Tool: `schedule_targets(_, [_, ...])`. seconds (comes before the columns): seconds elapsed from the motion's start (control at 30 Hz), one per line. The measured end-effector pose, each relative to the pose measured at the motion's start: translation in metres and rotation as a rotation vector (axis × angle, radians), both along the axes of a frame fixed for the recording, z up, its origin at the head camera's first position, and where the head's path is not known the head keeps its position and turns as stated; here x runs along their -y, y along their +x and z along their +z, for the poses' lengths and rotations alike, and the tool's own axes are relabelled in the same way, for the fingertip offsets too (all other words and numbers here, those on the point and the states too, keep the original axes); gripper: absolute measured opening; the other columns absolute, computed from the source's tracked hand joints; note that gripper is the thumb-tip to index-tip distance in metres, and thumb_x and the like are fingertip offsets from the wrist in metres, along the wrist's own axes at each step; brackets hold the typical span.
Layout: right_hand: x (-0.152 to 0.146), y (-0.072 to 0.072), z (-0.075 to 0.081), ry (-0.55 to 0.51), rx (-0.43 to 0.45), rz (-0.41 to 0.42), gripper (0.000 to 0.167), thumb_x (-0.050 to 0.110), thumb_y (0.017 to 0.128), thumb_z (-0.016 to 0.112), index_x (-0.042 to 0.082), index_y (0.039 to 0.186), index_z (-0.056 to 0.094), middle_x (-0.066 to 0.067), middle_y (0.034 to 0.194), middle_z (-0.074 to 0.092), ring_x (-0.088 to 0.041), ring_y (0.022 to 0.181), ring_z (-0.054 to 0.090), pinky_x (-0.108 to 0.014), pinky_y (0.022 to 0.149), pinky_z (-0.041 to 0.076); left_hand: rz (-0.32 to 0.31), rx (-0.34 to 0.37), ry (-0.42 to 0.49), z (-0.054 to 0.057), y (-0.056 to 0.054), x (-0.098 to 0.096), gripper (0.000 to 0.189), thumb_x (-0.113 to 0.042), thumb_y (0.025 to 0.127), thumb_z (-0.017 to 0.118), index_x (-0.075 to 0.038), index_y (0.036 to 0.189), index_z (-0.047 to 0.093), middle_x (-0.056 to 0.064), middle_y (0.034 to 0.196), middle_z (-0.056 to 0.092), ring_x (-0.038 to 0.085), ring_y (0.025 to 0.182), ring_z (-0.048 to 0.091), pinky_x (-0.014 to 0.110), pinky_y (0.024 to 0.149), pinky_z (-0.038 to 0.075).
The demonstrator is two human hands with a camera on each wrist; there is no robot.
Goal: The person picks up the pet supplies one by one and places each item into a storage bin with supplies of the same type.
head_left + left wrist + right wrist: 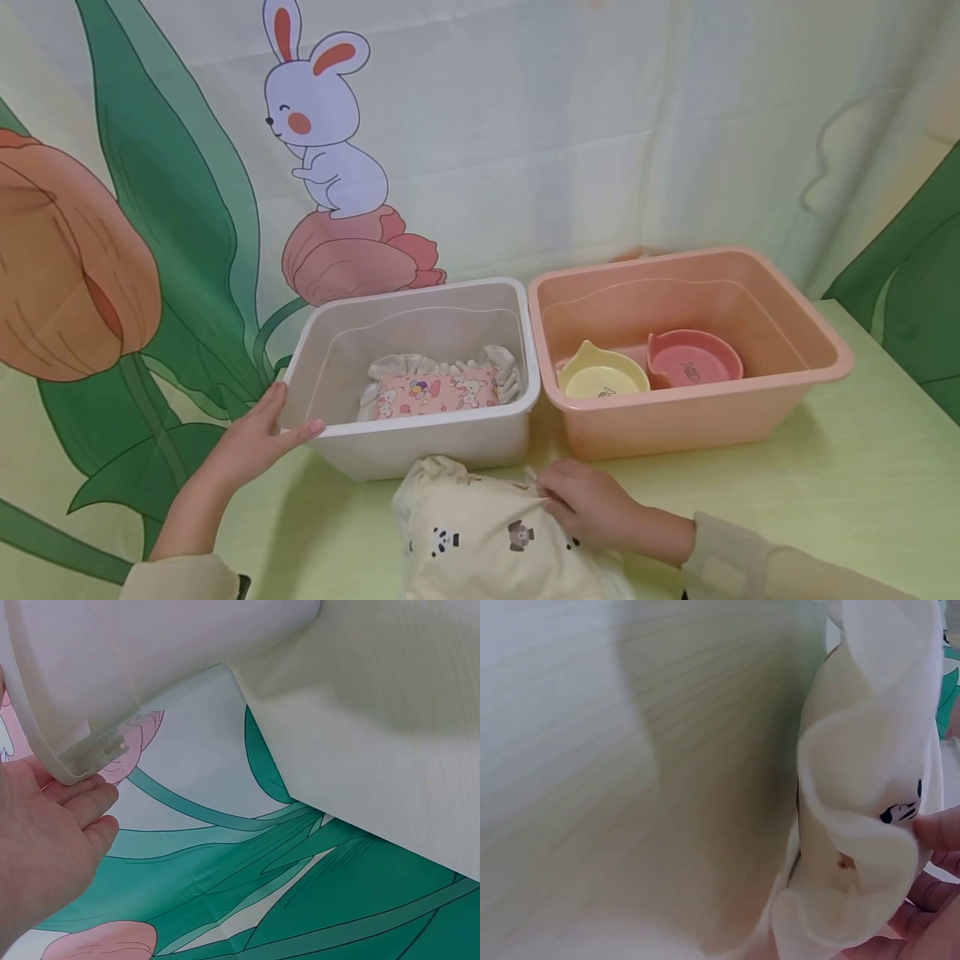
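Note:
My left hand (251, 442) holds the left rim of a white plastic bin (427, 450), thumb over the edge; in the left wrist view its fingers (94, 802) curl under the lip. Inside the bin lies a small pink pillow (438, 396) with a pale ruffle and rabbit prints. My right hand (600, 500) pinches the upper right edge of a cream ruffled pillow (480, 562) printed with panda and dog faces. That pillow is on the near side of the bin, and its lower part runs out of the head view. Folds of its ruffle (855, 787) fill the right wrist view's right side.
To the right of the white bin stands a peach bin (675, 425). A yellow eared dish (607, 371) and a red one (697, 358) sit in it. Both bins stand on a pale green table (840, 467). Behind hangs a cloth (525, 150) printed with a rabbit and tulips.

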State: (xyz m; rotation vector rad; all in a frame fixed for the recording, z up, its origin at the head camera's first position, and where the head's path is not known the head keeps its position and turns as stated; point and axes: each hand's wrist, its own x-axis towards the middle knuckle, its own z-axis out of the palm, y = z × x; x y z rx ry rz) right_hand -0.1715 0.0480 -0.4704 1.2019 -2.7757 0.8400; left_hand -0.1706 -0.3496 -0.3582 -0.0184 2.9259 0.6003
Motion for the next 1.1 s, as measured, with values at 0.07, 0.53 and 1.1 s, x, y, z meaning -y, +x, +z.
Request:
schedule_targets(0.07, [0.0,0.0,0.002,0.002,0.005,0.003,0.016,0.016,0.083,0.058,0.02,0.072,0.047,0.012,0.072,0.043,-0.005,0.072,0.04,-0.018,0.063,0.035,0.001,0.003,0.0,-0.001,0.0,0.0,0.092,-0.054,0.084,0.047,0.002,0.14,-0.001,0.027,0.145,0.004,0.049,0.121,0.031,0.064,0.089,0.029])
schedule_targets(0.53, [-0.002,0.001,0.012,0.02,-0.005,-0.003,0.014,0.017,0.084,0.059,0.021,0.074,0.049,0.011,0.075,0.045,-0.006,0.075,0.041,-0.02,0.065,0.037,0.01,0.012,0.015,0.001,0.001,0.0,0.094,-0.056,0.084,0.046,0.001,0.14,-0.002,0.026,0.145,0.001,0.051,0.123,0.025,0.066,0.09,0.026])
schedule_targets(1.1, [-0.003,0.0,0.029,0.008,-0.032,0.024,0.012,0.015,0.083,0.059,0.02,0.076,0.051,0.01,0.077,0.045,-0.007,0.075,0.041,-0.02,0.067,0.039,0.004,0.009,-0.005,-0.001,-0.001,0.0,0.093,-0.055,0.084,0.046,0.002,0.14,-0.001,0.027,0.145,0.002,0.051,0.124,0.024,0.065,0.091,0.026])
